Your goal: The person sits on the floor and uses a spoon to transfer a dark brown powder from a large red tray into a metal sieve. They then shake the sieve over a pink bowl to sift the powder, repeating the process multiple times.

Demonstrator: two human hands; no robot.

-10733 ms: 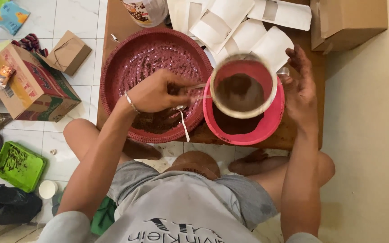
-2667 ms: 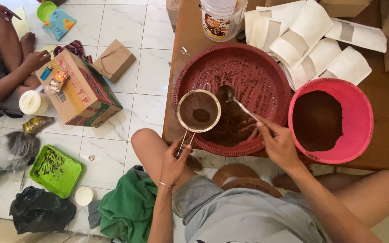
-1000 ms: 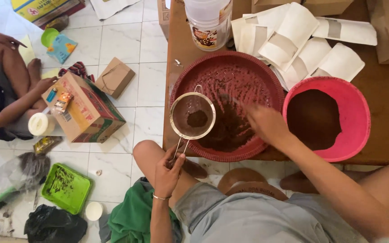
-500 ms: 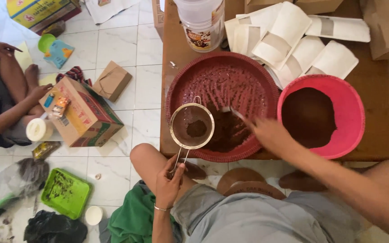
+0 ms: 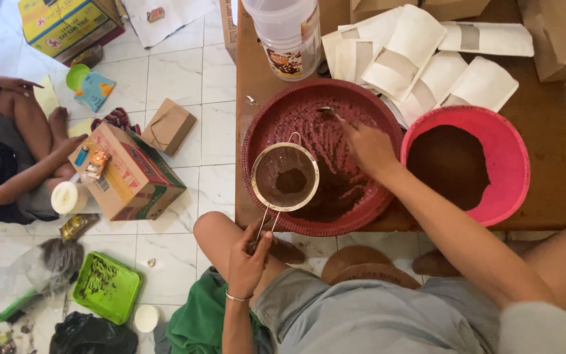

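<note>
left hand (image 5: 250,259) pinches sieve (image 5: 285,177) handle, small brown clump inside | right hand (image 5: 369,147) grips spoon (image 5: 330,113) at basin's (image 5: 263,128) 12 o'clock | pink bowl (image 5: 509,154) holds sifted powder; basin's heap remains

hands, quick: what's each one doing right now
Left hand: closed on the handle of the wire sieve, held over the dark red basin.
Right hand: closed on a spoon inside the basin.

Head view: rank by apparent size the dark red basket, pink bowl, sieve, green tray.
1. Dark red basket, clearly largest.
2. Pink bowl.
3. Sieve and green tray look about alike; the sieve is held up nearer the camera and the tray lies on the floor, so no ranking between them.
</note>
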